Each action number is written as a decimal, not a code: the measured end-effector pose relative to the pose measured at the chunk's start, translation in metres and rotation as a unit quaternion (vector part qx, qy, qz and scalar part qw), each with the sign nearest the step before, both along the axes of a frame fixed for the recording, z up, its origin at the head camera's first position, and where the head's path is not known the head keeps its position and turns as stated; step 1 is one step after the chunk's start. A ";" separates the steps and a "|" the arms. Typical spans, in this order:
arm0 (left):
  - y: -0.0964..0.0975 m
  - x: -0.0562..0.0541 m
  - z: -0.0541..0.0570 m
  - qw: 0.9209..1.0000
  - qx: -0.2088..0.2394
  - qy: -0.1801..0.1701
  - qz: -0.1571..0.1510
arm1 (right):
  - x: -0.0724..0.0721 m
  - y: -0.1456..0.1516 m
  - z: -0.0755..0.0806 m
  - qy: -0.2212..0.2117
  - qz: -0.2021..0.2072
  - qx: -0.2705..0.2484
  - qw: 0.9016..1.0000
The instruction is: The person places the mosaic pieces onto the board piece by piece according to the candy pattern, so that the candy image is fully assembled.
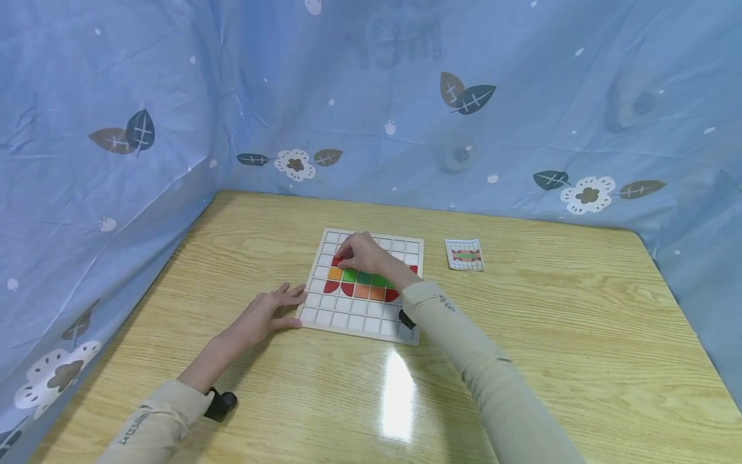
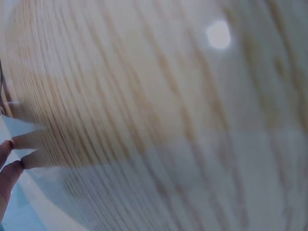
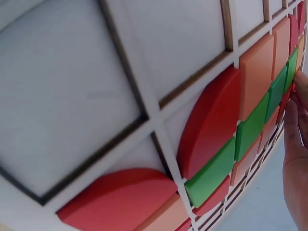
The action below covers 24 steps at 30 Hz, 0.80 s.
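Observation:
A square white grid board (image 1: 341, 319) lies on the table with coloured tiles set in its middle rows. Among them are a green tile (image 3: 252, 120), a salmon tile (image 3: 256, 72), an orange tile (image 1: 334, 274) and a red rounded tile (image 3: 211, 120). My right hand (image 1: 364, 252) reaches over the board from the right, thumb and fingertips pinching a red tile (image 1: 336, 261) at the left end of the pattern. Against the board's left edge rests my left hand (image 1: 263, 317), fingers spread; only its fingertips (image 2: 9, 175) show in the left wrist view.
A small printed card (image 1: 464, 255) with a coloured grid pattern lies right of the board. The wooden table (image 1: 556, 309) is bordered by a blue patterned cloth (image 1: 371, 116) at the back and sides. Black wrist cameras sit at both cuffs.

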State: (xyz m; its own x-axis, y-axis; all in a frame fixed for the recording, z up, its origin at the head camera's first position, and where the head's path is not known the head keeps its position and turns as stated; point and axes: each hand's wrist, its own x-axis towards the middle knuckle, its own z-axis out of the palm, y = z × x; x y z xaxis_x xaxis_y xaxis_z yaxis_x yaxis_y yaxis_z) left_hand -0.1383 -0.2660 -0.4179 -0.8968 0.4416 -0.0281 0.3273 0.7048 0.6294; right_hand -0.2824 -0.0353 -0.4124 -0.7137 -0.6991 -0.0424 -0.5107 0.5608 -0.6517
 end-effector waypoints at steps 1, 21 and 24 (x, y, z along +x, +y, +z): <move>0.000 0.000 0.000 1.000 -0.002 0.000 0.001 | 0.000 0.000 0.000 0.002 0.000 0.000 1.000; -0.002 -0.012 0.009 1.000 0.021 -0.012 -0.016 | 0.028 0.084 0.016 0.007 -0.102 -0.184 0.978; -0.004 -0.010 0.011 0.999 -0.018 0.042 0.017 | 0.044 0.113 0.023 0.069 -0.119 -0.126 0.982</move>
State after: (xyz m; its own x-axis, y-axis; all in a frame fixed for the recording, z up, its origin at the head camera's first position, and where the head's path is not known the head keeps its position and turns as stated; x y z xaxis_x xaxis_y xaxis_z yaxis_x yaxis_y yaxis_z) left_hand -0.1483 -0.2702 -0.4069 -0.9113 0.4104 0.0331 0.3531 0.7377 0.5754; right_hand -0.2388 0.0773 -0.3894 -0.8452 -0.4871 0.2198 -0.4779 0.5050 -0.7187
